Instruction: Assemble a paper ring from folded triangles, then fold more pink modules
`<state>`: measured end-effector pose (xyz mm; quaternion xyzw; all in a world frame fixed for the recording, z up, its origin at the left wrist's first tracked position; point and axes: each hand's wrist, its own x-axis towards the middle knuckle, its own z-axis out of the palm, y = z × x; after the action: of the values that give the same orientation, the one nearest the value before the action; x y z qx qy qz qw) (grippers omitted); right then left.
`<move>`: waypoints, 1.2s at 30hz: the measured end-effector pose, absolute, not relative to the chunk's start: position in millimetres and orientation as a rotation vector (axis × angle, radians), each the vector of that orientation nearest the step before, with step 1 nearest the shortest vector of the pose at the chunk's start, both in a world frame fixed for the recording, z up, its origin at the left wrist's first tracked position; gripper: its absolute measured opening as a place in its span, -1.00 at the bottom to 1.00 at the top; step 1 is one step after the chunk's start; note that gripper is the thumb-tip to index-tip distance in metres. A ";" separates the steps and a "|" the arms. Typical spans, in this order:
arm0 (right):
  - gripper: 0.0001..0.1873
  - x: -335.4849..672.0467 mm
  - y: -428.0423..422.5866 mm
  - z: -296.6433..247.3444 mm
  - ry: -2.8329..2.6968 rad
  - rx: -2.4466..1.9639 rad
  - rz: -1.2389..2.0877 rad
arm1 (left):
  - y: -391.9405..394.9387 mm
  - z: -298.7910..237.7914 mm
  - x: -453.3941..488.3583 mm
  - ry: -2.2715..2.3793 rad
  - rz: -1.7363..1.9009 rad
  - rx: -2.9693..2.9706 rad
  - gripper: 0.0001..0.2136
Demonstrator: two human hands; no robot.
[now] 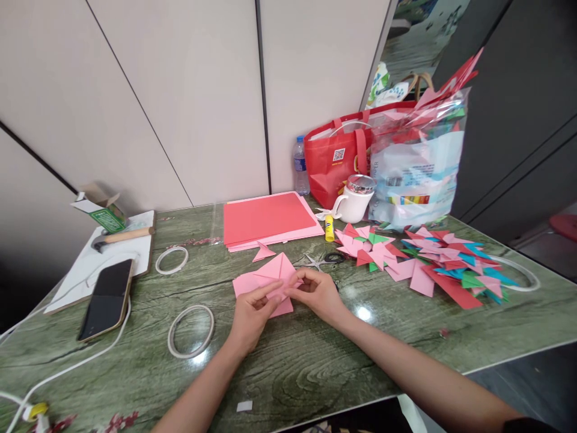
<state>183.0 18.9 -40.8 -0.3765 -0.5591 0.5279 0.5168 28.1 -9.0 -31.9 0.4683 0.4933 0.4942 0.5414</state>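
Note:
A pink sheet of paper (277, 269), partly folded to a point at its far end, is held between my two hands over the table. My left hand (256, 310) pinches its near left side with thumb and fingers. On the right side, my right hand (318, 293) pinches the paper's edge, fingertips close to the left hand's. Under them lies more pink paper (243, 284). Just beyond is a small folded pink piece (264, 251). Scissors (318, 261) with black handles lie behind my right hand, partly hidden by it.
Red and pink sheets (270, 218) are stacked behind. Folded colored pieces (451, 258) pile up at right, near a white mug (356, 201), glue stick (329, 229), red bag (324, 162) and plastic bag (415, 174). Leftward are tape rolls (170, 341), a phone (106, 297) and a hammer (121, 237).

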 end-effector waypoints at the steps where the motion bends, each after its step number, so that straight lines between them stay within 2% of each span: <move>1: -0.77 182.9 19.1 -40.5 -1.307 -0.899 1.293 | -8.4 -33.8 27.3 1.170 1.178 1.101 -0.69; 12: -0.54 184.7 22.1 -36.6 -1.023 -0.860 1.542 | -7.1 -34.5 27.1 1.145 1.226 0.969 -0.65; 29: -0.66 188.0 25.7 -35.9 -0.962 -0.912 1.560 | -6.6 -35.5 25.0 1.156 1.237 1.027 -0.65; 36: -0.53 185.9 21.1 -34.7 -1.229 -0.895 1.605 | -8.2 -34.9 26.6 1.171 1.195 1.052 -0.63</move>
<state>185.9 21.1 -34.7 -0.3617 -0.4966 0.6490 0.4488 26.6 -8.2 -34.9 0.4444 0.4949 0.5050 0.5501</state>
